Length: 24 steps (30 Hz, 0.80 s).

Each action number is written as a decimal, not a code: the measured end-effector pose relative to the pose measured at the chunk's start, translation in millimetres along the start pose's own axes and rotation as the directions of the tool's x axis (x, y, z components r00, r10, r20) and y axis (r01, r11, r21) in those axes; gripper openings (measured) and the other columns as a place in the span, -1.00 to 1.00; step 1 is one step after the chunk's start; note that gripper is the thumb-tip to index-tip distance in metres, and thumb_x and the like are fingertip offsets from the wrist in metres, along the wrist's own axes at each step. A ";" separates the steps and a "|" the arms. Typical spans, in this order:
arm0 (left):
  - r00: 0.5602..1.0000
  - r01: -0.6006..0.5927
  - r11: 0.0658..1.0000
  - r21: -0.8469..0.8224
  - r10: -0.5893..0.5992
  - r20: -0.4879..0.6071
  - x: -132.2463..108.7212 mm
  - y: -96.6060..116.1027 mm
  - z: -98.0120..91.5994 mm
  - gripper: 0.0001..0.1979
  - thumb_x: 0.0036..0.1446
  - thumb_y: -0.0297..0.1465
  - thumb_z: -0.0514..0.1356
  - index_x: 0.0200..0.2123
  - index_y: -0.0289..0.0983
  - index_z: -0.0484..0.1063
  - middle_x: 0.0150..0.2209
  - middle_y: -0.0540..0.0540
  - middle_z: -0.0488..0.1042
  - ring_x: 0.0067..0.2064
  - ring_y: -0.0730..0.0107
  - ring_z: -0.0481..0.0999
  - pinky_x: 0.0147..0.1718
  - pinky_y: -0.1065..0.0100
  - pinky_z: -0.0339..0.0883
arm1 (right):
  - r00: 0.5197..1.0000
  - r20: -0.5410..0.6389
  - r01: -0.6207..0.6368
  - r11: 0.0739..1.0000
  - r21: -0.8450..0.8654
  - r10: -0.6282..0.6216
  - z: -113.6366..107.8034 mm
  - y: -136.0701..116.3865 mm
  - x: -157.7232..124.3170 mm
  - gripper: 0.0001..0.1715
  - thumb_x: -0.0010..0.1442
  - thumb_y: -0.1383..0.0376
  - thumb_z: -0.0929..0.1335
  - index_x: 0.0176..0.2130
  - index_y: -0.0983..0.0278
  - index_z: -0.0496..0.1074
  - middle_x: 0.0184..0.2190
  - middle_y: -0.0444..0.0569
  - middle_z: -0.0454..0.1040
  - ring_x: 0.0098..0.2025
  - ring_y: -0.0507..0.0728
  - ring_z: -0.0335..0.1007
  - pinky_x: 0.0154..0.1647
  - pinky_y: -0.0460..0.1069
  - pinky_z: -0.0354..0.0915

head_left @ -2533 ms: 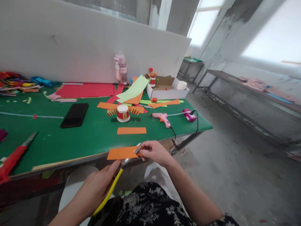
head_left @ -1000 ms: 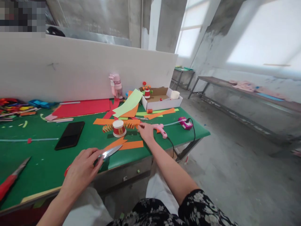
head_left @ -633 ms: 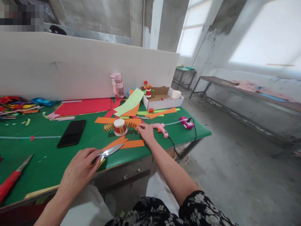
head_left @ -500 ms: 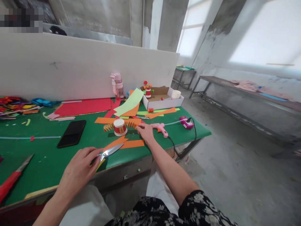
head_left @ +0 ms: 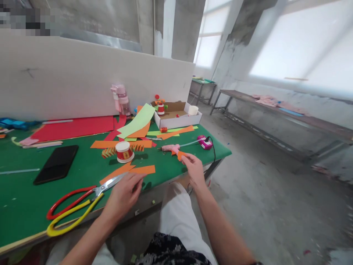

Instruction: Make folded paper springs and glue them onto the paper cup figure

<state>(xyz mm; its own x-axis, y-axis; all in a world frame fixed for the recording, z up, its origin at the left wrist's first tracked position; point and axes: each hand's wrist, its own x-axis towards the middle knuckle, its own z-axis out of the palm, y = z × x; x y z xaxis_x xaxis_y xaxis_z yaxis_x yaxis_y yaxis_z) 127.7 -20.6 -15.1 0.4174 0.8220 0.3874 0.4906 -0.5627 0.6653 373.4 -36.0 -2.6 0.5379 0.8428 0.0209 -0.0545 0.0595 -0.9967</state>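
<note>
My left hand [head_left: 124, 195] hovers over the front edge of the green table [head_left: 27, 198] with its fingers stretched out and nothing in it. Its fingertips are close to two orange paper strips [head_left: 143, 169] and the blades of the scissors [head_left: 109, 184]. The scissors have red and yellow handles and lie flat on the table. My right hand [head_left: 193, 167] pinches a small orange paper piece [head_left: 180, 155] just in front of the pink glue gun [head_left: 168, 148]. A white paper cup with a red label [head_left: 124, 152] stands among folded orange strips behind the left hand.
A black phone [head_left: 56, 163] lies to the left. At the back are a red sheet [head_left: 74, 128], a pink bottle [head_left: 121, 99] and a white box [head_left: 176, 119]. A magenta device with a cord [head_left: 204, 141] sits near the right corner. A white board walls off the rear.
My left hand has let go of the scissors, which now lie on the table. My right hand has drawn back from the folded strips by the cup with a small orange piece.
</note>
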 end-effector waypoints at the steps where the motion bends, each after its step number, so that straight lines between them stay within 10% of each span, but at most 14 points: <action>1: 0.996 0.087 0.989 -0.121 -0.085 0.024 5.7 6.4 9.8 -0.70 0.17 -0.22 0.07 -0.22 -0.22 0.55 -0.31 -0.14 0.57 -0.30 0.23 0.53 -0.28 0.23 0.42 | 0.997 0.009 -0.073 0.993 0.091 0.072 -4.3 0.3 -3.0 -0.76 -0.09 0.18 0.46 -0.40 0.28 0.55 -0.47 -0.09 0.55 -0.43 0.05 0.40 -0.29 -0.03 0.34; 5: 0.898 0.422 0.651 -0.631 -0.398 0.189 29.3 36.0 41.7 -0.52 -0.01 -0.07 0.23 -0.11 -0.27 0.46 -0.29 -0.13 0.55 -0.32 0.28 0.54 -0.39 0.30 0.41 | 0.951 0.167 -0.298 0.912 0.281 0.259 7.8 6.3 -20.7 -0.71 -0.18 0.18 0.52 -0.42 0.27 0.53 -0.47 -0.11 0.53 -0.50 -0.01 0.35 -0.33 -0.06 0.35; 9: 0.840 0.410 0.412 -0.814 -0.519 0.160 41.9 55.1 62.6 -0.49 -0.23 -0.08 0.37 -0.27 -0.28 0.40 -0.36 -0.07 0.52 -0.37 0.38 0.49 -0.43 0.39 0.34 | 0.953 0.225 -0.271 0.907 0.323 0.205 36.7 17.5 -39.9 -0.71 -0.16 0.17 0.51 -0.38 0.26 0.53 -0.43 -0.11 0.54 -0.46 0.01 0.37 -0.32 -0.05 0.35; 15: 0.792 0.370 0.475 -0.799 -0.611 0.003 39.7 36.9 66.2 -0.55 -0.25 -0.02 0.33 -0.45 -0.26 0.38 -0.53 0.00 0.42 -0.47 0.42 0.40 -0.48 0.39 0.26 | 0.984 0.174 0.033 0.999 -0.017 -0.030 30.4 20.9 -27.2 -0.61 0.02 0.19 0.41 -0.12 0.26 0.48 -0.29 -0.04 0.54 -0.34 0.07 0.40 -0.23 -0.01 0.36; 18: 0.785 0.382 0.545 -0.747 -0.618 -0.050 39.6 17.4 57.6 -0.56 -0.27 -0.02 0.33 -0.46 -0.26 0.41 -0.55 0.00 0.42 -0.49 0.41 0.37 -0.50 0.39 0.21 | 0.972 0.079 0.230 0.819 -0.526 -0.222 10.7 8.4 7.5 -0.60 0.12 0.27 0.33 -0.02 0.29 0.42 -0.12 0.08 0.49 -0.18 0.13 0.39 -0.07 0.03 0.30; 20: 0.786 0.390 0.594 -0.704 -0.613 -0.082 39.9 6.8 53.5 -0.59 -0.28 -0.05 0.33 -0.48 -0.26 0.42 -0.57 0.02 0.40 -0.51 0.43 0.33 -0.51 0.39 0.18 | 0.991 0.120 0.133 0.630 -0.765 -0.064 2.2 0.3 33.0 -0.71 0.15 0.28 0.31 -0.11 0.31 0.44 -0.10 0.14 0.49 -0.03 0.20 0.37 -0.02 0.04 0.26; 24: 0.810 0.381 0.669 -0.638 -0.574 -0.119 39.1 -3.4 52.9 -0.68 -0.24 -0.11 0.30 -0.51 -0.24 0.43 -0.59 0.04 0.40 -0.50 0.42 0.32 -0.49 0.39 0.18 | 0.977 0.179 0.078 0.583 -0.809 0.117 3.0 -5.6 69.0 -0.90 -0.06 0.39 0.42 -0.47 0.27 0.39 -0.37 0.09 0.53 -0.17 0.28 0.47 -0.19 0.03 0.27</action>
<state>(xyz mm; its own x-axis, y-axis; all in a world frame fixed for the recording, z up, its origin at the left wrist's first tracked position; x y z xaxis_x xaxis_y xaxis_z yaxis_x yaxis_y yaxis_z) 182.8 8.8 -35.9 -0.0345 0.9994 0.0075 -0.0004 -0.0075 1.0000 408.3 23.4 4.7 0.3689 0.9259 -0.0819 0.6906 -0.3320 -0.6426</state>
